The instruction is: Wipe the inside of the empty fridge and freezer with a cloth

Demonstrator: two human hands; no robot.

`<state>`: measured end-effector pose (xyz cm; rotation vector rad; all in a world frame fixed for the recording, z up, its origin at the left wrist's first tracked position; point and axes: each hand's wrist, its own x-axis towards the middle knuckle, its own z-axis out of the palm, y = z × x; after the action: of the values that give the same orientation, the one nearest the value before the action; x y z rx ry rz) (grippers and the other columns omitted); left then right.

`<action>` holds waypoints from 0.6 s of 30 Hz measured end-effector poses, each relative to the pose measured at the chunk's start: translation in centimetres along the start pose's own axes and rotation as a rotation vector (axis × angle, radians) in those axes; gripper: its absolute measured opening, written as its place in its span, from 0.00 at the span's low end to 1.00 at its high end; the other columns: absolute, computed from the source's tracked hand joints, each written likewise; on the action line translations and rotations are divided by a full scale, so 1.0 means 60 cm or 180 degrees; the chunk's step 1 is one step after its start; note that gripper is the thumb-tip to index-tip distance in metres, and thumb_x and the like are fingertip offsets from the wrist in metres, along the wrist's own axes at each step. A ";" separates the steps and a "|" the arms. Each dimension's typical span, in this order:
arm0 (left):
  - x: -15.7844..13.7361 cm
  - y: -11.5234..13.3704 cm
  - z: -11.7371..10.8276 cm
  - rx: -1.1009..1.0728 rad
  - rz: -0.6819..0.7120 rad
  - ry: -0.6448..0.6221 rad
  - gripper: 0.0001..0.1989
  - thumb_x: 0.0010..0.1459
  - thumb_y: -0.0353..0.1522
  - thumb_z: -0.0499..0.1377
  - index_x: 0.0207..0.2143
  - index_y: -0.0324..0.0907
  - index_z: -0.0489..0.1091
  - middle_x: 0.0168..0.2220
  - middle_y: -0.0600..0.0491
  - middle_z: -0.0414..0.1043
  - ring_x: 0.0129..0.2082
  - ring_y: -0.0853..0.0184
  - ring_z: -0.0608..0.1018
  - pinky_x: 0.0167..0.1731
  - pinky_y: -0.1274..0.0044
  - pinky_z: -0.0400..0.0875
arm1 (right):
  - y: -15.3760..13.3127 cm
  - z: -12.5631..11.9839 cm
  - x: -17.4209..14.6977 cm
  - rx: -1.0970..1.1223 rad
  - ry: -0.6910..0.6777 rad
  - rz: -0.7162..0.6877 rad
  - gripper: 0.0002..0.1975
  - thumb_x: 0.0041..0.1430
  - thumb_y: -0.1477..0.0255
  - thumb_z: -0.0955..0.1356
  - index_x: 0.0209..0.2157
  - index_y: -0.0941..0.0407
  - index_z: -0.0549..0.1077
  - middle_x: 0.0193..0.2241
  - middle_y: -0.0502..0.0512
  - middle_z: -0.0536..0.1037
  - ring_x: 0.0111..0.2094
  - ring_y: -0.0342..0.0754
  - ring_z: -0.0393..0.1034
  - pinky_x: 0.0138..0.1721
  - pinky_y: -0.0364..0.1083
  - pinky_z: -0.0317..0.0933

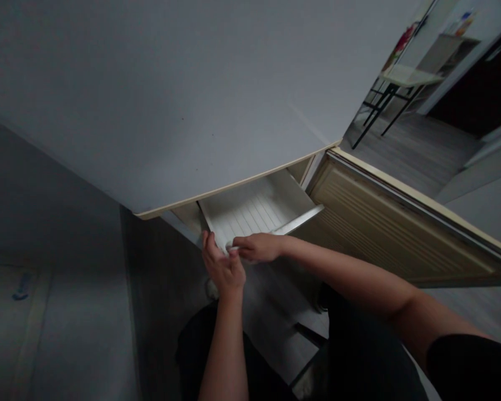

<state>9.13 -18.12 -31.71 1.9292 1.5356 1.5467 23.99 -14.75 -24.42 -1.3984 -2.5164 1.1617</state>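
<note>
Grey plank floor (426, 142) | left hand (226, 272) and right hand (259, 248) were placed at ribbed white drawer (261, 203) | fingers' grasp could not be told

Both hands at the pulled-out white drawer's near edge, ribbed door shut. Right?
No, the ribbed door stands open in the head view. The left hand and right hand are indeed at the near edge of the pulled-out white drawer.

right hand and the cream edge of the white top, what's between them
The pale, striped floor of the pulled-out drawer lies between the right hand and the cream edge, as the head view shows.
</note>
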 end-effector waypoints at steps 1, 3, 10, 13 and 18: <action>0.000 0.000 0.000 0.0013 0.0012 0.0005 0.40 0.67 0.56 0.41 0.67 0.35 0.56 0.67 0.31 0.58 0.69 0.50 0.61 0.66 0.58 0.55 | 0.026 0.005 -0.035 -0.0243 0.0405 -0.0012 0.18 0.73 0.64 0.58 0.52 0.61 0.70 0.38 0.61 0.77 0.37 0.50 0.69 0.42 0.47 0.60; -0.001 -0.001 0.001 0.0019 0.0026 -0.0012 0.39 0.67 0.55 0.42 0.66 0.35 0.57 0.66 0.32 0.59 0.68 0.50 0.62 0.66 0.58 0.55 | 0.093 0.012 -0.106 -0.0825 0.1136 0.0070 0.21 0.74 0.62 0.55 0.49 0.60 0.72 0.40 0.64 0.77 0.42 0.54 0.69 0.52 0.53 0.59; 0.001 0.000 0.006 0.0104 0.0006 -0.0005 0.37 0.69 0.53 0.43 0.65 0.34 0.60 0.65 0.31 0.61 0.67 0.50 0.64 0.66 0.59 0.56 | 0.268 0.022 -0.230 -0.1330 0.2717 0.1338 0.31 0.72 0.56 0.53 0.60 0.65 0.69 0.58 0.70 0.69 0.63 0.64 0.56 0.65 0.62 0.50; 0.002 0.004 0.008 0.0180 0.0088 -0.0056 0.38 0.68 0.54 0.41 0.64 0.33 0.60 0.65 0.31 0.61 0.67 0.49 0.63 0.66 0.58 0.55 | 0.203 0.075 -0.172 -0.1308 0.3109 0.1358 0.28 0.73 0.59 0.54 0.59 0.63 0.70 0.61 0.68 0.67 0.70 0.65 0.44 0.69 0.66 0.39; -0.001 -0.021 0.012 -0.0580 -0.0454 0.0138 0.40 0.67 0.57 0.35 0.60 0.38 0.65 0.62 0.37 0.67 0.64 0.54 0.68 0.64 0.60 0.58 | 0.018 0.192 -0.026 -0.1164 0.2691 0.0394 0.25 0.69 0.56 0.63 0.60 0.56 0.69 0.61 0.62 0.69 0.67 0.62 0.51 0.69 0.64 0.40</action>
<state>9.04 -17.33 -32.92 1.6617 1.4582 1.6150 21.47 -22.38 -32.90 -1.6560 -2.0635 0.0249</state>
